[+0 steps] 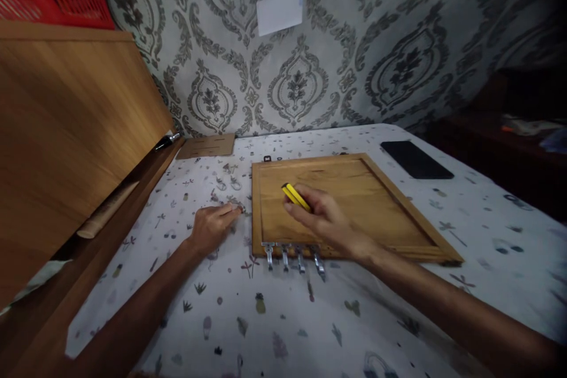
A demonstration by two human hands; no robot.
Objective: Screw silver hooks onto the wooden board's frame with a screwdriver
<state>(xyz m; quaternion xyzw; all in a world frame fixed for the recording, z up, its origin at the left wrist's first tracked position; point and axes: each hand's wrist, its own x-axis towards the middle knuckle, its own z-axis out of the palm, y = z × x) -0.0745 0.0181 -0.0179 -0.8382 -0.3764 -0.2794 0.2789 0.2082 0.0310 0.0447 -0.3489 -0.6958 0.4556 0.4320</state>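
A wooden framed board point(381, 189) lies flat on a patterned white cloth point(274, 331). Several metal hooks point(292, 257) stick out from its near edge. My right hand point(321, 215) rests over the board's left part, closed on a yellow tool point(295, 196) with its tip pointing up-left. My left hand point(215, 224) lies on the cloth just left of the board, fingers together and pinched at small metal pieces point(233, 201) beside the frame; what the fingertips hold is too small to make out.
A wooden cabinet side point(66, 130) stands at the left, with a cardboard roll point(106, 209) and a black pen point(166, 142) along its base. A cardboard piece point(208, 146) lies at the back. A black phone point(416, 159) lies at the right. Patterned wallpaper is behind.
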